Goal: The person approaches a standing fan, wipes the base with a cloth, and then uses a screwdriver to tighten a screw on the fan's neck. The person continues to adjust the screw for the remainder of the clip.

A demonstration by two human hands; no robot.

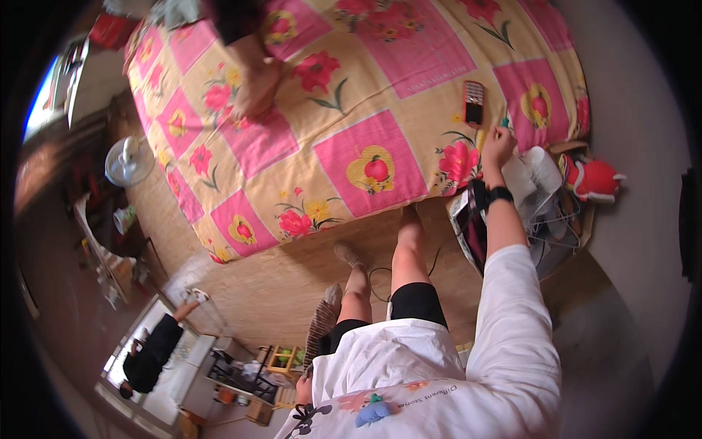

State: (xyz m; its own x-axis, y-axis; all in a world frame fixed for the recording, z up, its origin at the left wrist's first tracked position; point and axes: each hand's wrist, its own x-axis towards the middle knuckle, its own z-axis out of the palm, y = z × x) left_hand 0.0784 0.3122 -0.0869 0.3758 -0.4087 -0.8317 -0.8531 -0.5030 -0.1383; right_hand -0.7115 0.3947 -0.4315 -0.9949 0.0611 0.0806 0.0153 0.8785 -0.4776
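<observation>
The right hand [498,148] was closed around a small teal item [505,123], which stuck out just beyond it above the floral bed [329,124]. A red-edged handset [473,104] lay on the bed, ahead and left of that hand; a red toy [596,181] sat to its right. The left hand [303,388] hung beside a striped cloth [320,325], its grip impossible to tell.
</observation>
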